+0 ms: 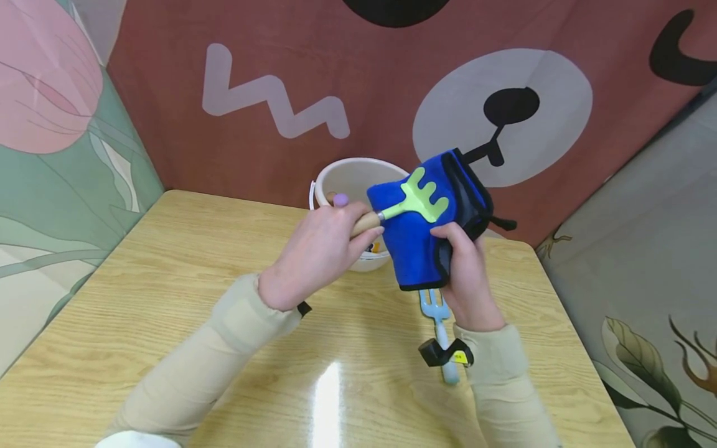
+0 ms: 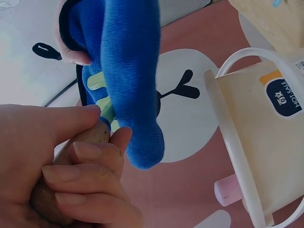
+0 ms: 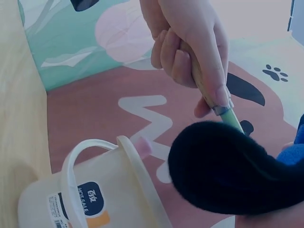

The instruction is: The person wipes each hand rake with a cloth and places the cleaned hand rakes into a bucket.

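Observation:
My left hand grips the wooden handle of a small hand rake with a light green, pronged head. The head lies against a blue plush cloth with black trim and a black loop. That cloth hangs folded in my right hand, which pinches its edge with the thumb on top. Seen from the left wrist, a fold of the cloth covers part of the rake's prongs. In the right wrist view the cloth's dark side hides most of the rake head.
A white bucket with a handle and label stands behind the hands. A pinkish-purple rounded end sticks out over its rim. Below the right hand, a light blue hand fork lies on the wooden table. A printed cloth backdrop rises behind.

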Available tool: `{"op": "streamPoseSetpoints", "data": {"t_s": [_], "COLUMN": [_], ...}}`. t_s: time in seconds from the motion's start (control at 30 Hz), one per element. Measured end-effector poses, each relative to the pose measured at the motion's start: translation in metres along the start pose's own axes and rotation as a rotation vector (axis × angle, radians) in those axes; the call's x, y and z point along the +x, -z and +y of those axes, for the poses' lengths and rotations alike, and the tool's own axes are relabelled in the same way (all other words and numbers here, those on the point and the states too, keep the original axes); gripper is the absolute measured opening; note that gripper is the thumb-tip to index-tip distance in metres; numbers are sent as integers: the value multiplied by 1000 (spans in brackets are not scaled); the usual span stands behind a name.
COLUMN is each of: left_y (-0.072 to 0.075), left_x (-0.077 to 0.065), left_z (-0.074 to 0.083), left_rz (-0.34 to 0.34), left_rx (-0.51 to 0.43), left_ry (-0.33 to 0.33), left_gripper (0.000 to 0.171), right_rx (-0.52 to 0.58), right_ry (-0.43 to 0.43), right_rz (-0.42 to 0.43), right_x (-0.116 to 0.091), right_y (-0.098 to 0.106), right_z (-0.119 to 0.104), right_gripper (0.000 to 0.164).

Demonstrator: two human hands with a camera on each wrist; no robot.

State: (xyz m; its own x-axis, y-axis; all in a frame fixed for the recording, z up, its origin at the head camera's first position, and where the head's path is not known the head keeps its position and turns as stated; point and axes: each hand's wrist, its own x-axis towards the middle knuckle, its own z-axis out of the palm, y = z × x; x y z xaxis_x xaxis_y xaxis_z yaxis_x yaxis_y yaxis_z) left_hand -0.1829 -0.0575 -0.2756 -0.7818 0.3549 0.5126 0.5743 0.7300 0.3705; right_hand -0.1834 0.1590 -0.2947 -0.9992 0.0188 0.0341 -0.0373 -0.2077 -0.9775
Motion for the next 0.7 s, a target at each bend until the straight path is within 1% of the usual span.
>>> {"op": "streamPoseSetpoints", "data": {"t_s": [0.13, 0.27, 0.5, 0.7], "left_y": [-1, -2, -2, -5], "left_x": [1, 1, 2, 2], "left_z": [-1, -2, -1, 0], "left_rz": [-18, -27, -34, -32], "left_rx": [-25, -57, -91, -93], "left_ry": [9, 13, 19, 12], "left_gripper": [27, 26, 25, 26], "right_rx": [11, 22, -14, 2], "right_ry": [-11, -17, -42, -34], "right_rz": [5, -19, -42, -53], "right_x": [-1, -3, -6, -8], "right_y": [-1, -2, -1, 1], "right_z": [2, 3, 3, 3], "right_gripper": [54, 55, 61, 56]}}
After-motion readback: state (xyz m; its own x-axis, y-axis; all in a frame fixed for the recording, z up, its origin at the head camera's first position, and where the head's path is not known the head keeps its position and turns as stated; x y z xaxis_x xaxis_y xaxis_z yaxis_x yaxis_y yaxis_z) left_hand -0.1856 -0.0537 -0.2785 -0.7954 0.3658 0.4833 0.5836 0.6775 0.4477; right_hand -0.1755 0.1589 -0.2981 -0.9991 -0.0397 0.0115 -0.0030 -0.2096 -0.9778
